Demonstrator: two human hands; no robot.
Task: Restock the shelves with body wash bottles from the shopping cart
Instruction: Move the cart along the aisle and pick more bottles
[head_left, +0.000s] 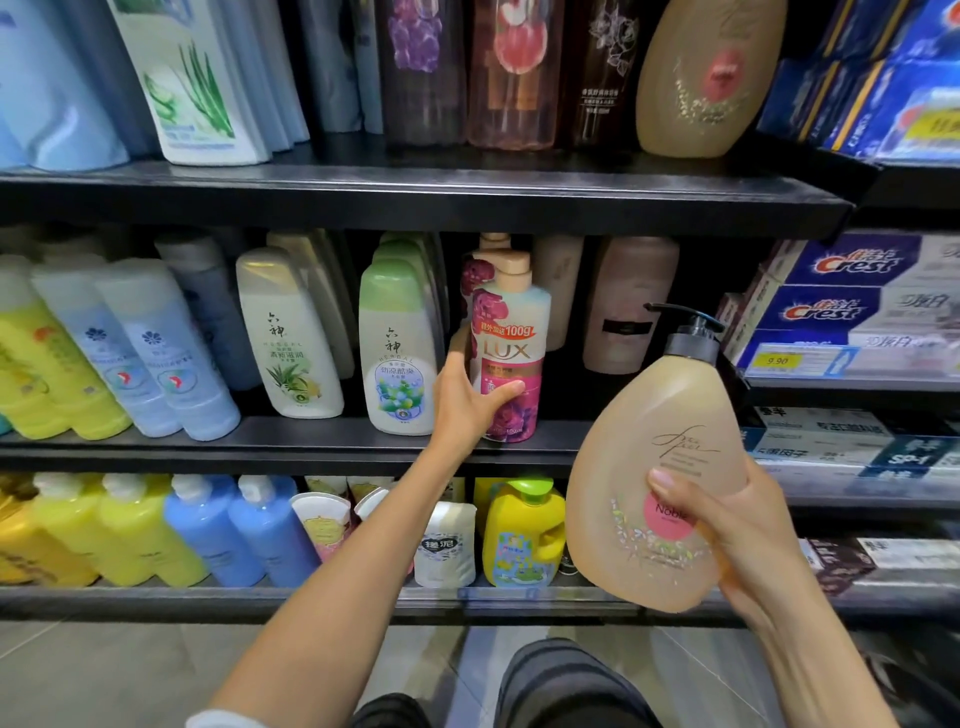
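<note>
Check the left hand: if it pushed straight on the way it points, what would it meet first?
The left hand already grips the LUX bottle; pushed on, that bottle would probably meet the one right behind it, though depth is unclear.

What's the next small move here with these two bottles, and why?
Probably let the left hand settle the pink Lux bottle upright on the middle shelf and release it. Its base looks already at the shelf edge, while the right hand holds the tan pump bottle waiting.
</note>
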